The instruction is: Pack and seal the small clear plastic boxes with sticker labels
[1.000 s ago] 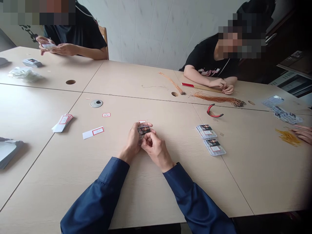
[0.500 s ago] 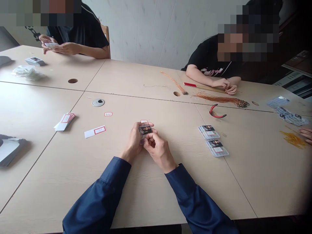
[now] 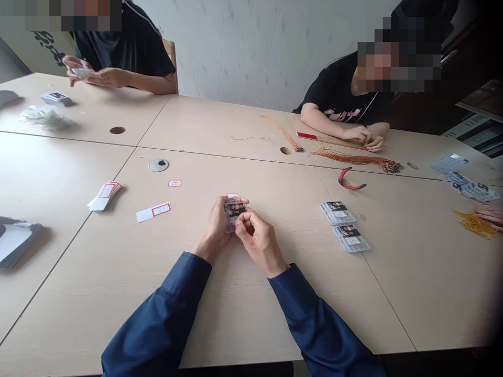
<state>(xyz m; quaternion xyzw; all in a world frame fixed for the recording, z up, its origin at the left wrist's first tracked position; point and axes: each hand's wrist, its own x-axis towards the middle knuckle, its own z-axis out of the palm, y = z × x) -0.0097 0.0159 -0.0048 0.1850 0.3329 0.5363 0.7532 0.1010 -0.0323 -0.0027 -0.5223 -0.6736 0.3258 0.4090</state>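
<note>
My left hand [image 3: 216, 225] is wrapped round a small clear plastic case [image 3: 234, 210] with a black printed label, held over the table in front of me. The fingers of my right hand [image 3: 258, 241] are pinched at the lower right of the case; what is between them is hidden. Just beyond my left fingertips shows a white, red-edged label [image 3: 232, 195]. To the right lie two stacks of similar cases, a farther stack [image 3: 338, 212] and a nearer stack [image 3: 351, 239], their tops bearing black labels and small white red-edged stickers.
Left of my hands lie a paper strip [image 3: 153, 212], a pile of strips [image 3: 104, 196] and a small sticker [image 3: 175, 184]. Red-handled pliers [image 3: 351, 186] and bundled copper-coloured wires [image 3: 356, 160] lie at the right. Two co-workers sit opposite; another person's hand [image 3: 489, 217] shows at the right edge.
My right fingers have shifted slightly up and right along the case, leaving more of its lower part visible. My left hand keeps its hold.
</note>
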